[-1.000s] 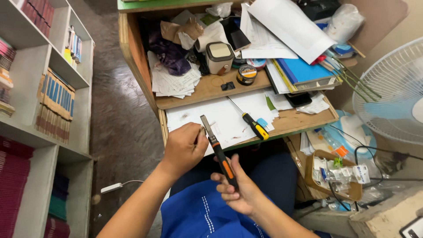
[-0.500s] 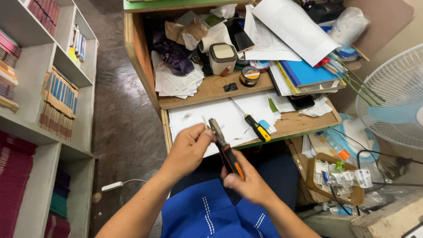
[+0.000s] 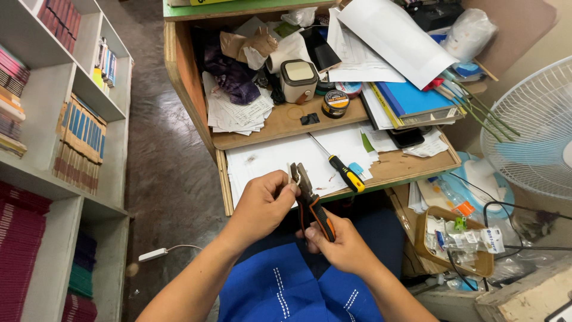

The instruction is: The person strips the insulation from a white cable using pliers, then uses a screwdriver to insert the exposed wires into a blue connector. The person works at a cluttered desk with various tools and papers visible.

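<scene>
- Right hand (image 3: 336,241) wrapped around orange-and-black handles of pliers (image 3: 311,203), tool angled up and left, above lap, near desk (image 3: 411,170) edge.
- Left hand (image 3: 265,203) pinched on small pale piece (image 3: 289,173), just beside the plier nose.
- Yellow-handled screwdriver (image 3: 341,167) lying on white paper (image 3: 268,160), right of pliers.
- White fan (image 3: 533,134) far right.

Wooden desk (image 3: 280,122) far centre, cluttered. Yellow-and-black screwdriver (image 3: 342,170) on white sheets (image 3: 268,158), near edge of desk. Small beige box (image 3: 298,80) and round tin (image 3: 335,102) side by side further back; purple cloth (image 3: 229,74) left of them. Blue folder (image 3: 408,98) right, under loose papers (image 3: 381,36). Black phone (image 3: 406,137) near folder. White fan (image 3: 533,134) far right. Bookshelf (image 3: 65,125) left. Cardboard tray (image 3: 426,223) of small parts near right, on floor.
</scene>
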